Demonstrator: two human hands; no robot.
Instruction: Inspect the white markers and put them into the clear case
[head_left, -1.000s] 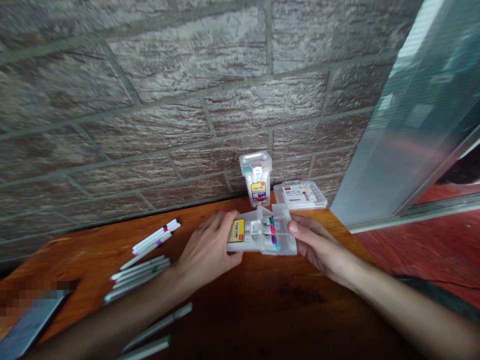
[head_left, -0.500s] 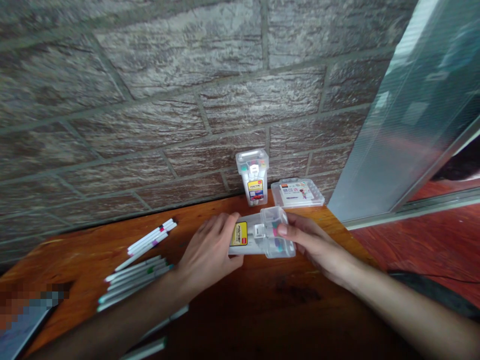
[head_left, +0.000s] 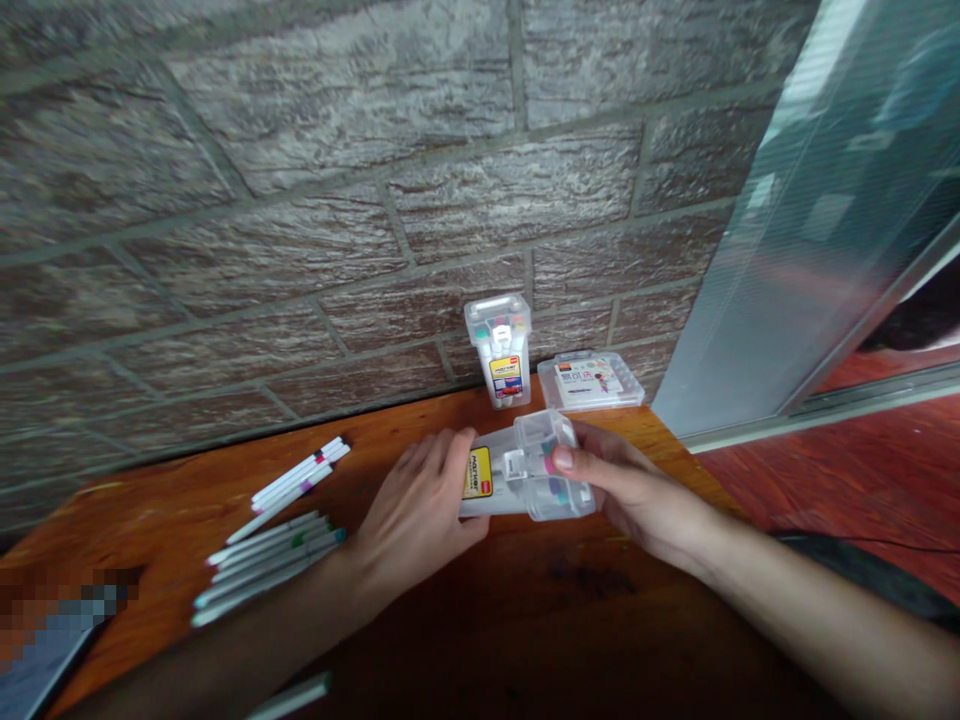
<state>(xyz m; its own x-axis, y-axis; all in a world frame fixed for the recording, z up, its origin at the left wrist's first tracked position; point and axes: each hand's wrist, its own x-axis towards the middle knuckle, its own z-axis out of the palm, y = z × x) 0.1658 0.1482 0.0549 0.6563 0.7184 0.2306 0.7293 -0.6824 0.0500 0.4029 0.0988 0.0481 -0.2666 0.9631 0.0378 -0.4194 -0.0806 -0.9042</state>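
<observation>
A clear plastic marker case [head_left: 517, 468] with a yellow label lies on its side between my hands, its lidded end pointing right. Coloured marker ends show through the clear lid. My left hand [head_left: 427, 485] wraps round the label end. At the lid, my right hand [head_left: 626, 480] grips with the thumb on top and the fingers behind, partly hidden. Left of my left hand, several white markers [head_left: 270, 565] lie in a row on the wooden table [head_left: 525, 620], partly behind my forearm. A smaller group of white markers [head_left: 300, 485] lies just beyond them.
Against the stone-patterned wall [head_left: 457, 150] stands an upright case of markers [head_left: 504, 350]. To its right lies a flat clear plastic box [head_left: 591, 382] with a printed label. A single marker [head_left: 292, 697] is near the front. A partly pixelated flat device [head_left: 52, 640] lies at left.
Both hands keep their hold on the case, which is nearly unmoved. The view has shifted slightly, so the wall and table items appear a little further left.
</observation>
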